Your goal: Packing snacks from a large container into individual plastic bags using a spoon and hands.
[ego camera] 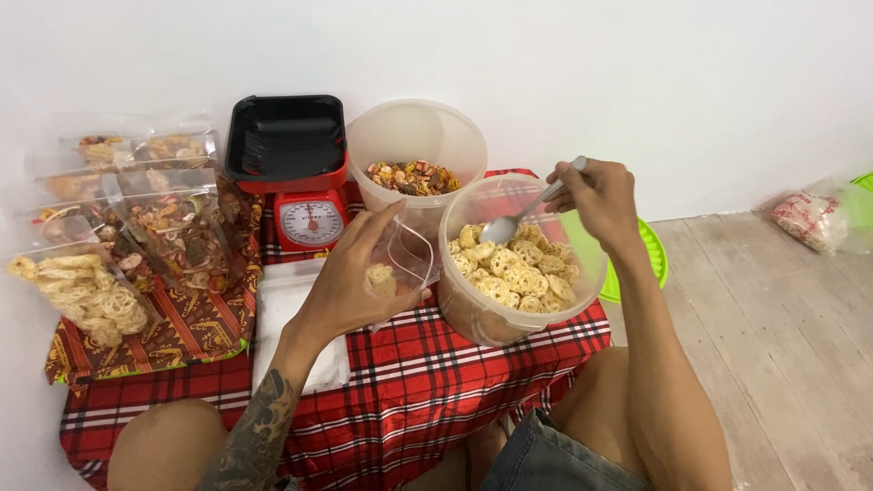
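My left hand (350,273) holds a clear plastic bag (400,264) open, with a few pale wheel-shaped crackers in its bottom. My right hand (600,195) grips a metal spoon (518,218) whose bowl hangs empty just above the crackers. Those yellow ring-shaped crackers (514,268) half fill a clear round tub (473,314) tilted toward me on the red checked cloth (427,382). The bag sits right beside the tub's left rim.
A second clear tub (414,136) with mixed brown snacks stands behind. A red kitchen scale (309,218) with a black tray (286,136) is at the back left. Several filled snack bags (136,218) lie left, a stack of flat bags (282,309) below, a green lid (650,259) right.
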